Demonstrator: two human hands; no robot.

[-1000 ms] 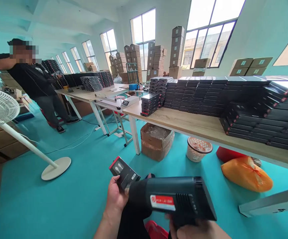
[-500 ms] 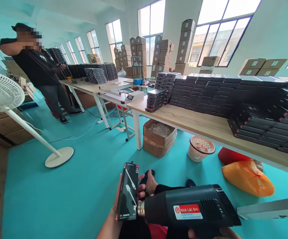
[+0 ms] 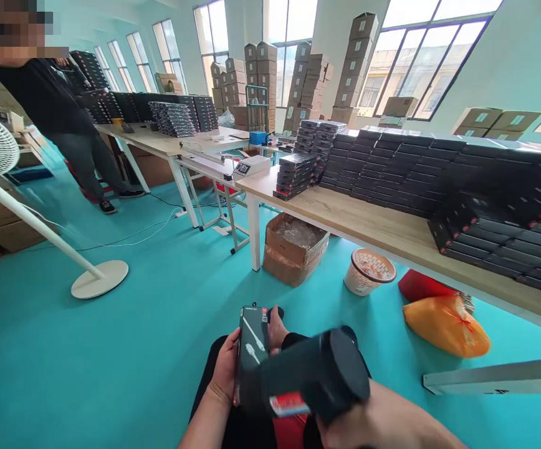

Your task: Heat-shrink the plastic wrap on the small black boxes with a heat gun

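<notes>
My left hand (image 3: 226,369) is closed around the left side of a slim black retail box (image 3: 252,333), held upright over my lap. White cables are pictured on its front, and a hang tab sticks up at the top. My right hand (image 3: 348,424) grips the handle of a dark heat gun (image 3: 315,374) with a red and white label. The gun is blurred by motion; its round rear end faces me. Its nozzle is hidden behind its body, and the gun covers the lower part of the box.
Stacks of black boxes (image 3: 392,168) line the wooden table (image 3: 359,215). Beneath it stand a carton of plastic film (image 3: 293,255), a basket (image 3: 361,280) and an orange bag (image 3: 448,327). A fan (image 3: 100,279) stands left; behind it is a person (image 3: 50,100) with a raised arm.
The heat gun has swung from lying sideways to pointing away from me, toward the box front. The box is slightly farther right in view. My view has shifted a little.
</notes>
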